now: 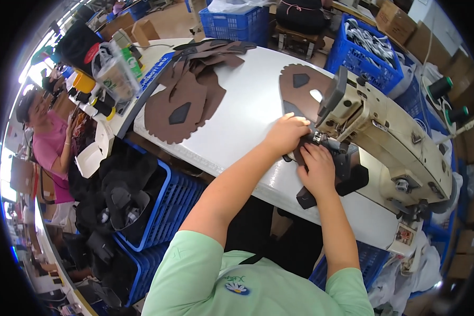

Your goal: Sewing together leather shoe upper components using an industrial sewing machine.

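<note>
A brown cut piece (300, 90) with scalloped edges and dark patches lies under the head of a beige sewing machine (389, 139). My left hand (288, 135) rests on this piece just left of the presser foot (319, 138), fingers reaching over it; its thumb is hidden. Close in front of the foot, my right hand (319, 167) presses down with fingers stretched out. Black angular parts (353, 179) of the work hang beside my right hand at the table's near edge. The needle point cannot be made out.
More brown pieces (176, 108) are heaped on the white table (247, 79) to the left. Blue baskets (166, 210) with black pieces stand below left. Another blue crate (366, 55) sits behind the machine. A person in pink (52, 137) is at far left.
</note>
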{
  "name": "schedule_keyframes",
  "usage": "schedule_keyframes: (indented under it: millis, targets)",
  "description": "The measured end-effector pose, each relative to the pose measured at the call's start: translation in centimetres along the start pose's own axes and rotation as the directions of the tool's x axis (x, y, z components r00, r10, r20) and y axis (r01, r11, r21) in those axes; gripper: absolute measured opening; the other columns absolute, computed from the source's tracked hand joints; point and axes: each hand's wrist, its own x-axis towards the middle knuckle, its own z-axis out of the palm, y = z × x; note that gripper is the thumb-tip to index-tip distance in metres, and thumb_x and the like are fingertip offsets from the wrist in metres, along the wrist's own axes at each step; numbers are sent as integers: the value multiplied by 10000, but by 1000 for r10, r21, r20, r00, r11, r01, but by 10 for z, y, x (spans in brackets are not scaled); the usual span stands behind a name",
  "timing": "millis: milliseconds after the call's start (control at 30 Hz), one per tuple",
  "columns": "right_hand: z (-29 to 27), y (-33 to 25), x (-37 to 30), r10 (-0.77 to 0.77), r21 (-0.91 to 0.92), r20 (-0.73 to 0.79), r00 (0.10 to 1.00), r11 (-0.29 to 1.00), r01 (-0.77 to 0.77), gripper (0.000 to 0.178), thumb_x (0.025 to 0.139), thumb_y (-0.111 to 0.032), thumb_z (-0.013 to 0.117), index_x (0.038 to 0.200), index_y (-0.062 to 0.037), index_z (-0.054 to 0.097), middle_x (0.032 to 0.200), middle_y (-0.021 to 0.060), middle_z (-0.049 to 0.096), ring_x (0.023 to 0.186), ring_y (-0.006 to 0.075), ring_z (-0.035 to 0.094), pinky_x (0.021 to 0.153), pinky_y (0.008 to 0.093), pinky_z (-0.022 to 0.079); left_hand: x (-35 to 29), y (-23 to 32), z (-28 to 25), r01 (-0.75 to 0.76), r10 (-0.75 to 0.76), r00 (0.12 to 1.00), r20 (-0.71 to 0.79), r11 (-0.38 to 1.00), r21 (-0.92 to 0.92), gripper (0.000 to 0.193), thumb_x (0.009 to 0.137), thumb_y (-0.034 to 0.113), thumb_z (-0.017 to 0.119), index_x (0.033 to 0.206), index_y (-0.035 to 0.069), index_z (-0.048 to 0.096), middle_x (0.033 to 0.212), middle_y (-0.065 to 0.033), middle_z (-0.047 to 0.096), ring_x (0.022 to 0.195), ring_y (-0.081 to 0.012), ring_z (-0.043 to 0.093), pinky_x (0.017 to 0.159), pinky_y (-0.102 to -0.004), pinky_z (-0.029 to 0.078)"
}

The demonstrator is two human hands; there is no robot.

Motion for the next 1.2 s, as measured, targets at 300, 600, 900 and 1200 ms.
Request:
schedule_keyframes:
  millis: [300,600,900,1200]
  targets:
    - [-1,-2,1,17,-7,15,1000,1000,-16,422,709,-145,604,1094,14,670,1181,172,646,1147,313,586,1079,448,389,-3,1,-6,-27,27,1000,7,998,49,269,830,84,587,1071,132,698,1227,-46,656,1191,-216,569,1093,-449,364]
    - [-1,-1,1,4,-2,2,1000,1000,-4,417,710,-147,623,1091,17,665,1177,171,646,1143,310,588,1074,452,392,1,-2,2,-29,29,1000,-12,999,15,256,796,88,585,1011,138,715,1225,-50,663,1212,-217,558,1080,-447,368]
    - [2,1,-1,8,-14,23,1000,1000,-8,424,713,-153,599,1094,19,667,1189,178,641,1152,321,580,1085,452,380,-3,-1,-3,-34,35,999,-14,999,21,260,799,82,599,1024,136,718,1200,-39,667,1195,-217,569,1087,-468,363]
    - [7,6,-3,-5,-38,62,998,999,7,453,715,-152,562,1119,38,647,1207,207,620,1156,357,562,1094,489,363,-1,-2,4,1,-1,1000,5,999,-35,201,750,126,609,919,139,716,1157,-48,681,1173,-198,589,1094,-469,357]
